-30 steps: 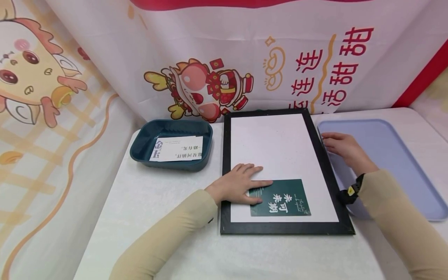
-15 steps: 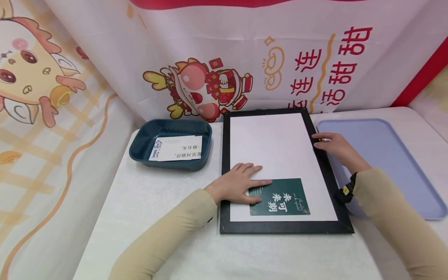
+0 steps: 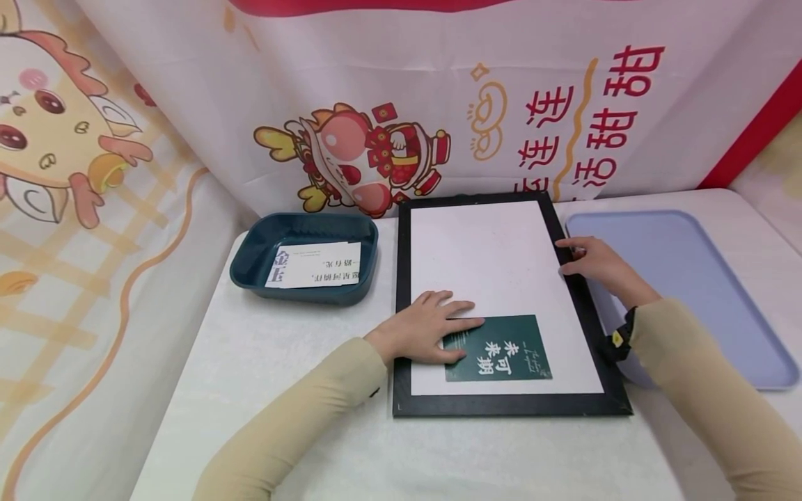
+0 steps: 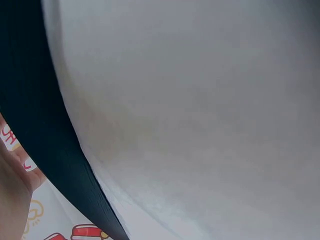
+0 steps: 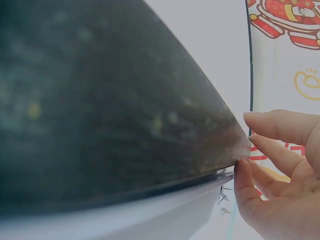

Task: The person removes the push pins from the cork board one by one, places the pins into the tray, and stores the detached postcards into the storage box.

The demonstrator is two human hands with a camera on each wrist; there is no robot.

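A black-edged frame (image 3: pixel 507 406) with a white panel (image 3: pixel 482 257) lies on the table. On its near part is a dark green card (image 3: pixel 520 355) with white lettering. My left hand (image 3: pixel 422 330) rests spread over the panel's left side, its fingers touching the card's left edge. My right hand (image 3: pixel 604 268) is at the frame's right border. In the right wrist view the border (image 5: pixel 165 130) fills the left, and the thumb and fingers (image 5: pixel 280 127) grip its edge from both sides. The left wrist view shows the dark border (image 4: pixel 55 130) and part of a hand at far left.
A dark teal basket (image 3: pixel 250 278) holding several printed white cards (image 3: pixel 319 264) stands left of the frame. To the right lies a pale blue tray (image 3: pixel 702 299), partly behind my right arm. A printed cloth (image 3: pixel 401 56) hangs behind the table (image 3: pixel 263 362).
My right hand has come left from the tray's edge onto the frame's right border. The green card has shifted slightly away from me under my left hand, which otherwise stays in place.
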